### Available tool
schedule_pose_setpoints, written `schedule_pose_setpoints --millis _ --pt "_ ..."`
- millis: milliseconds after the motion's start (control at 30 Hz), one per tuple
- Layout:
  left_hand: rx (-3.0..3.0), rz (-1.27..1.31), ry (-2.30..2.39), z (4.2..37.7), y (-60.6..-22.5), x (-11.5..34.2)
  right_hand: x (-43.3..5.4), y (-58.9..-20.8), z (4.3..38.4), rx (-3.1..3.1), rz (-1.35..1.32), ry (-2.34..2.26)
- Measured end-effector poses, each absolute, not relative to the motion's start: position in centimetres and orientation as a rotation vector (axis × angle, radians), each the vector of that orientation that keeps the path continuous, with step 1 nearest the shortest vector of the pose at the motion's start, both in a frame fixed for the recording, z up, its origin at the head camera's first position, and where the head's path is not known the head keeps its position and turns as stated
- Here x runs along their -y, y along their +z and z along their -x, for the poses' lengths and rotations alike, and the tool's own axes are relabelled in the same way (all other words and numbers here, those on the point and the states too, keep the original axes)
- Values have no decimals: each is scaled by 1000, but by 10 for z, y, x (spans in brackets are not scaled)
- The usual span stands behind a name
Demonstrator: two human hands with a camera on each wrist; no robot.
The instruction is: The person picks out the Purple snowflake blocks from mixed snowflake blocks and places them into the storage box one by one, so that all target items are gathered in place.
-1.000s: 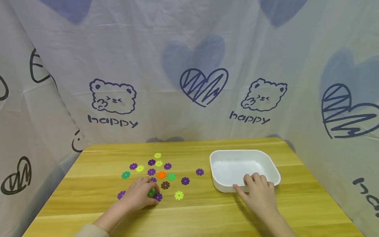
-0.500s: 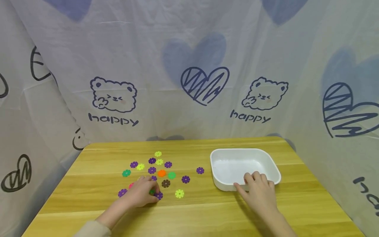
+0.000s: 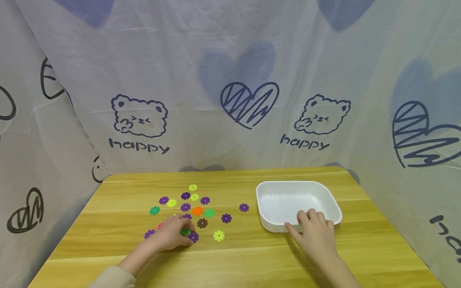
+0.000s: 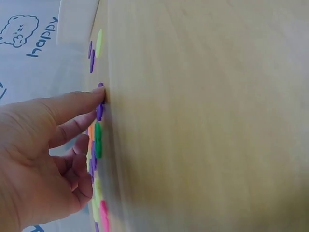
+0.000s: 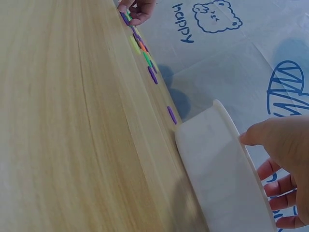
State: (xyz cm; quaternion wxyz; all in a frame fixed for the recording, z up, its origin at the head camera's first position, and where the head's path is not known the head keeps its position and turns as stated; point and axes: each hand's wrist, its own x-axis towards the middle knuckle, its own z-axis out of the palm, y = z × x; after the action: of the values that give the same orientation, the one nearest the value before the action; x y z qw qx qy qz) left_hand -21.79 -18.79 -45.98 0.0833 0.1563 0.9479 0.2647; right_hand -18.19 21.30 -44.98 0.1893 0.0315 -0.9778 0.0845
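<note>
My left hand is low over a scatter of notched plastic discs, the snowflake-building kind. Its thumb and index finger pinch the edges of a purple disc, which lies at table level. A green disc is partly covered under the fingers. In the left wrist view the thumb tip touches the purple disc and the other fingers are curled. My right hand grips the near rim of a white plastic tub, thumb outside and fingers over the inner side.
Around the left hand lie several more discs, among them an orange disc, a brown disc and a yellow disc. One purple disc lies close to the tub. Behind the wooden table hangs a printed cloth.
The left thumb and index finger have shifted slightly around the purple disc. The right hand and the tub have stayed in place.
</note>
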Motion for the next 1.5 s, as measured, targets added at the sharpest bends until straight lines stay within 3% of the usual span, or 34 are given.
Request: schedule_pose_setpoints --millis 300,667,1500 --pt "-2788 -432 907 219 -467 189 -214 -453 183 2754 -87 223" --pt "-2752 -566 971 216 -467 192 -213 -455 182 2755 -79 224" --pt "-2392 -362 1478 216 -446 200 -214 -457 183 2725 -74 241"
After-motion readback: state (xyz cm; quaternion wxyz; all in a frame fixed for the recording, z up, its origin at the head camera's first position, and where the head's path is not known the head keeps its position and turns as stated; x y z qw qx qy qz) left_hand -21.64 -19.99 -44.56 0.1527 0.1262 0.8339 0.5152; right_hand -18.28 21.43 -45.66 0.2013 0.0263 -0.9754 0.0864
